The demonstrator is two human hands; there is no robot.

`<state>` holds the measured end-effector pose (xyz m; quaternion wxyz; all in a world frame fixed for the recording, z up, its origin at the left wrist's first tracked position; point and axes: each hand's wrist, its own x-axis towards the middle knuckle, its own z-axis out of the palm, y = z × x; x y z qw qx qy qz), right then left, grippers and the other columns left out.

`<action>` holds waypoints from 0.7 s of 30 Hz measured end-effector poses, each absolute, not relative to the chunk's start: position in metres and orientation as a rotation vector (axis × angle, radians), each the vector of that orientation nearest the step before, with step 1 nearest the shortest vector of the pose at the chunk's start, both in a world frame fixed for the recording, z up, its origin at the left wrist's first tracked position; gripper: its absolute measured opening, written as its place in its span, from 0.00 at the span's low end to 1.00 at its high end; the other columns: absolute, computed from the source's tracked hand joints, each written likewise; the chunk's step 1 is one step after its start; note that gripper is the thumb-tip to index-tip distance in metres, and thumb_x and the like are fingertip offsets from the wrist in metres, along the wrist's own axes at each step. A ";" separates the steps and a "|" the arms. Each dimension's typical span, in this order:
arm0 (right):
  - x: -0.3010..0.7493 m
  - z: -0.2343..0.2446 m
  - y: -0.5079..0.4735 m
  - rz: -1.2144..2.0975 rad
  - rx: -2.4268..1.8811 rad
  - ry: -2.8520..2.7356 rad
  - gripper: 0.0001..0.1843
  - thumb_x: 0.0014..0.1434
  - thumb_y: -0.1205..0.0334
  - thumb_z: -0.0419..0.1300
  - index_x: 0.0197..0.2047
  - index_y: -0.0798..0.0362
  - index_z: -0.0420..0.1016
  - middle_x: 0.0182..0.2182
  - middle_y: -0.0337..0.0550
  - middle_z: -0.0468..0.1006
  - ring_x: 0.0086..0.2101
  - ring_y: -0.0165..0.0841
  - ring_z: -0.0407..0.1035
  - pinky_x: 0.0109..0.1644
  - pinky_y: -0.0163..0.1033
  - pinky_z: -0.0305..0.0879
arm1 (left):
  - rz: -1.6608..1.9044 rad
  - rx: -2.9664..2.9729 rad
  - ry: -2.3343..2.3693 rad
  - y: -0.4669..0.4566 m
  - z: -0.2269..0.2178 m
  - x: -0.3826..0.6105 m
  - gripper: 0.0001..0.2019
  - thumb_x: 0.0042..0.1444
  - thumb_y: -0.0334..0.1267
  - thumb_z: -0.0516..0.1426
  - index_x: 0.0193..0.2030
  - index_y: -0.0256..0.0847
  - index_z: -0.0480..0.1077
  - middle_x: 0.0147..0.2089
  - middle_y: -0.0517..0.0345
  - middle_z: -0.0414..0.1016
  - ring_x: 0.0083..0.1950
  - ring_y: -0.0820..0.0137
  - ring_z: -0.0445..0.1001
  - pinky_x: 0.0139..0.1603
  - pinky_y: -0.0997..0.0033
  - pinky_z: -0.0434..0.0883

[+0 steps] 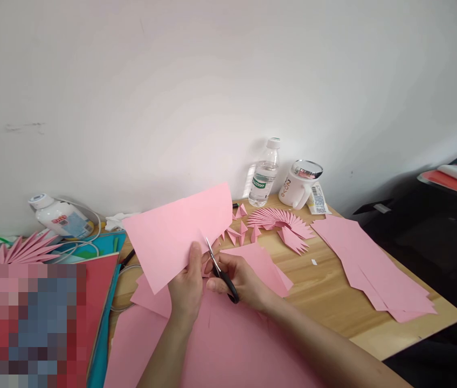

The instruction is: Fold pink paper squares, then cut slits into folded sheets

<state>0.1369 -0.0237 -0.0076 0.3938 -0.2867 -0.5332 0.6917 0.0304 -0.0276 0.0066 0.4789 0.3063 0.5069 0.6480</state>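
Note:
A sheet of pink paper [175, 231] is raised above the table, pinched at its lower edge by my left hand [188, 285], thumb on top. My right hand [239, 277] grips black-handled scissors [228, 283]. Their blades reach the paper just right of my left thumb, where a short slit shows in the sheet. Larger pink sheets [244, 345] lie under both hands. Behind my right hand rests a smaller pink sheet [261, 264], with several folded pink paper pieces [242, 231] beyond it.
A fan of folded pink paper [279, 218] lies near a water bottle [263, 175] and a lidded white mug [299, 186]. Cut pink strips [374, 269] are stacked at the right. On the left are a white bottle [62, 215], cables and a red folder [99, 285].

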 end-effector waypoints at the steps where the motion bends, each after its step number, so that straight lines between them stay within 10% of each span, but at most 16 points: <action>1: 0.137 -0.008 -0.024 1.760 -0.727 -1.352 0.26 0.38 0.44 0.68 0.32 0.56 0.68 0.21 0.34 0.66 0.23 0.25 0.59 0.27 0.32 0.54 | 1.576 0.741 1.237 -0.028 0.006 0.030 0.26 0.48 0.50 0.58 0.49 0.33 0.70 0.36 0.46 0.79 0.44 0.56 0.76 0.52 0.57 0.70; 21: 0.137 -0.014 -0.023 1.731 -0.750 -1.348 0.23 0.40 0.47 0.68 0.31 0.55 0.67 0.18 0.32 0.63 0.20 0.23 0.56 0.24 0.31 0.51 | 1.567 0.742 1.178 -0.026 0.002 0.028 0.25 0.50 0.48 0.58 0.52 0.34 0.67 0.39 0.45 0.78 0.41 0.57 0.77 0.47 0.57 0.73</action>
